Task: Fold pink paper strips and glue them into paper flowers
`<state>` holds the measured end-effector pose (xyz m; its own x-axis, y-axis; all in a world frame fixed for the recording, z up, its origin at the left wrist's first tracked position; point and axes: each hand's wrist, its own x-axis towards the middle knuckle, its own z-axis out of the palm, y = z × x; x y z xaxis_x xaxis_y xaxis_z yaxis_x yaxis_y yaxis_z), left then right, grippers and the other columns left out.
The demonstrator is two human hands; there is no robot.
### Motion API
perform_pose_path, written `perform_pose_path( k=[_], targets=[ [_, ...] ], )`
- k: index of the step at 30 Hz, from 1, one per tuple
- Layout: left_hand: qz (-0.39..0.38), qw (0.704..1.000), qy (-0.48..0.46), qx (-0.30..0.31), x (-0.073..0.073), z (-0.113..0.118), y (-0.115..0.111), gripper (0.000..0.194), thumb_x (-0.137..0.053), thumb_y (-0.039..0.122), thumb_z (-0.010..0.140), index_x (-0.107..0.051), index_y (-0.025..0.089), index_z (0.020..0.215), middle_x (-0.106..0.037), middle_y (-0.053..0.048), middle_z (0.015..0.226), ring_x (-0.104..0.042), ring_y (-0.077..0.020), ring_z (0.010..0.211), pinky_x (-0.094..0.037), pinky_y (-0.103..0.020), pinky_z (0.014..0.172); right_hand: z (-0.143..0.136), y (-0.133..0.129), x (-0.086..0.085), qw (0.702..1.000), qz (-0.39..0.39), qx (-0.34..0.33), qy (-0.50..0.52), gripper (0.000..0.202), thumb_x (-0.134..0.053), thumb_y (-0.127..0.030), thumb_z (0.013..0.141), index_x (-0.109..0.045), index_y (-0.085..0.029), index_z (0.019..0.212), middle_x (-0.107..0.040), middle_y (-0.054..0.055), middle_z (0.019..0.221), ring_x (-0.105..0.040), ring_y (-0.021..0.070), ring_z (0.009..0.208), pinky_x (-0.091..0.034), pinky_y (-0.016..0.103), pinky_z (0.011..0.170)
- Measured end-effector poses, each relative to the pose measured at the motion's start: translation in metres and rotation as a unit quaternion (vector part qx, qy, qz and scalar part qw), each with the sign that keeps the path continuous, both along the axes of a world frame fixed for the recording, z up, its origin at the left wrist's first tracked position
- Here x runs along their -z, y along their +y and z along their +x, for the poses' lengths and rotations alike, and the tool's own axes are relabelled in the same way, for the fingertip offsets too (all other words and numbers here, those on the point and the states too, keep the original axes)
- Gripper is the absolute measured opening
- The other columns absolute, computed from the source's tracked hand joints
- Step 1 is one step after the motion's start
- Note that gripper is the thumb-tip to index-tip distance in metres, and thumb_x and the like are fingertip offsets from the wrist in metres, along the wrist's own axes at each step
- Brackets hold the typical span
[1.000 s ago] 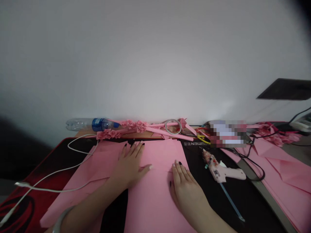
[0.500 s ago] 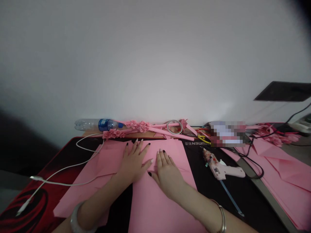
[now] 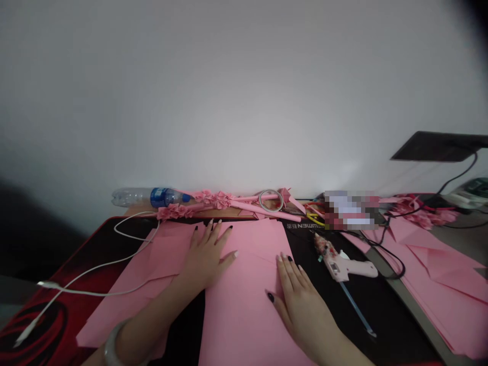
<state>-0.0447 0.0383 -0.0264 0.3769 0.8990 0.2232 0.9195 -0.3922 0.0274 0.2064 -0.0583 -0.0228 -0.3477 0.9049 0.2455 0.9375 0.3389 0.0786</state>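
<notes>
At the central pink paper (image 3: 247,300), held left hand (image 3: 206,256) flat over its left edge and right hand (image 3: 303,302) flat over its right, apart; had glue gun (image 3: 343,265) rightward.

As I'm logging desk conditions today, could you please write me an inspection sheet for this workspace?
Surface: black-and-red mat, partly covered.
Work items: middle pink paper lies flat; left pink paper lies beside it; right pink paper lies at the far right.
Clutter: glue gun on the mat; bottle on its side at the back, near pink paper flowers.
Grip: left hand spread over left and middle pink paper; right hand palm down at the middle paper's right edge; both open.
Cables: white cable crosses the left pink paper; black cable loops beside the glue gun.
Surroundings: gray wall behind; dark panel at upper right.
</notes>
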Motion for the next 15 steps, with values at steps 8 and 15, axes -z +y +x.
perform_pose_path(
  k=[8, 15],
  targets=[
    [0.001, 1.0, 0.012, -0.008, -0.003, 0.001, -0.002, 0.062, -0.039, 0.055, 0.092, -0.033, 0.025, 0.146, -0.029, -0.013, 0.153, -0.026, -0.0387, 0.139, -0.021, -0.065, 0.105, 0.011, -0.011, 0.004, 0.997, 0.028, 0.056, -0.037, 0.056, -0.048, -0.03, 0.083, -0.053, -0.002, 0.13, -0.055, 0.02, 0.133, -0.057, 0.0347, 0.116, -0.047, 0.047, 0.095],
    [0.011, 1.0, 0.006, -0.006, 0.002, 0.001, -0.001, 0.063, -0.039, 0.054, 0.092, -0.033, 0.024, 0.146, -0.028, -0.013, 0.154, -0.025, -0.0402, 0.139, -0.022, -0.066, 0.104, 0.009, 0.016, -0.046, 0.989, -0.098, 0.066, 0.088, 0.031, -0.04, -0.018, 0.09, -0.07, -0.015, 0.096, -0.071, 0.014, 0.106, -0.065, 0.0257, 0.097, -0.048, 0.037, 0.085]
  ],
)
